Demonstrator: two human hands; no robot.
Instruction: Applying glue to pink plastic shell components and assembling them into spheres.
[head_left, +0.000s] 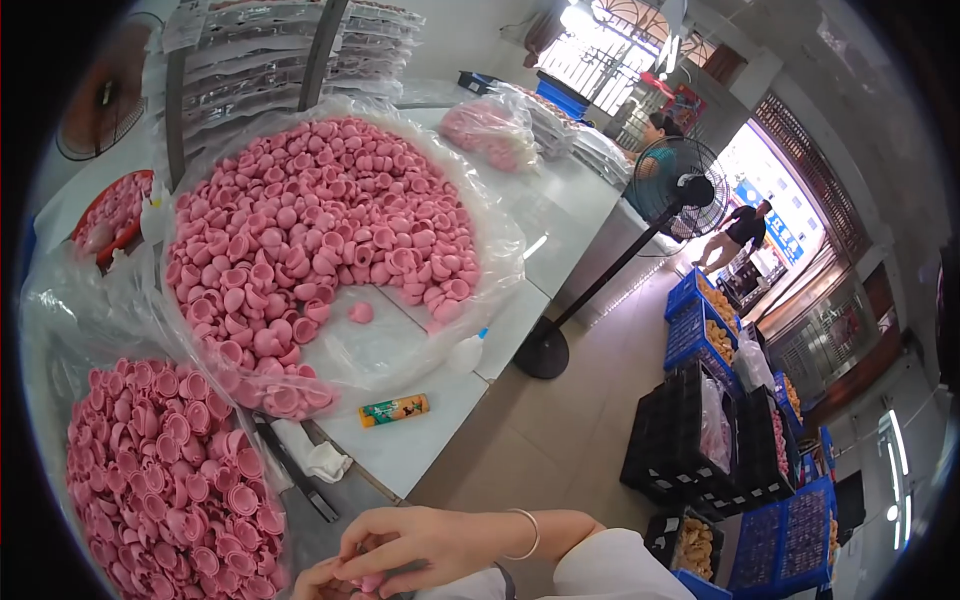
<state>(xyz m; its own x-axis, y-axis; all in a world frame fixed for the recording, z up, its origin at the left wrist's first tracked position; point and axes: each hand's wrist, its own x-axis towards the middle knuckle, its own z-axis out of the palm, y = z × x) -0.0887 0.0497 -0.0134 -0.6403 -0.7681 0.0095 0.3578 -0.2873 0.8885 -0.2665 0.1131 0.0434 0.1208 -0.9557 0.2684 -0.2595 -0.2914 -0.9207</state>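
Observation:
At the lower edge, my right hand (420, 545), with a bangle on its wrist, has its fingers closed on a small pink piece (370, 581). My left hand (318, 580) meets it from the left, fingers curled at the same piece; much of this hand is cut off by the frame. Beyond them lies a big heap of pink cup-shaped plastic shells (300, 200) on a clear plastic sheet (500, 250). A second heap of pink shells with flat rims (165, 480) fills the lower left. One loose pink shell (361, 312) sits apart within the first heap's gap.
On the white table (400, 455) are an orange-and-green tube (394, 410), a white cloth (312, 455), a black-handled tool (295, 470) and a small white bottle (467, 350). A standing fan (545, 350), stacked black crates (670, 430) and blue crates (690, 335) occupy the floor rightward. Two people are farther off.

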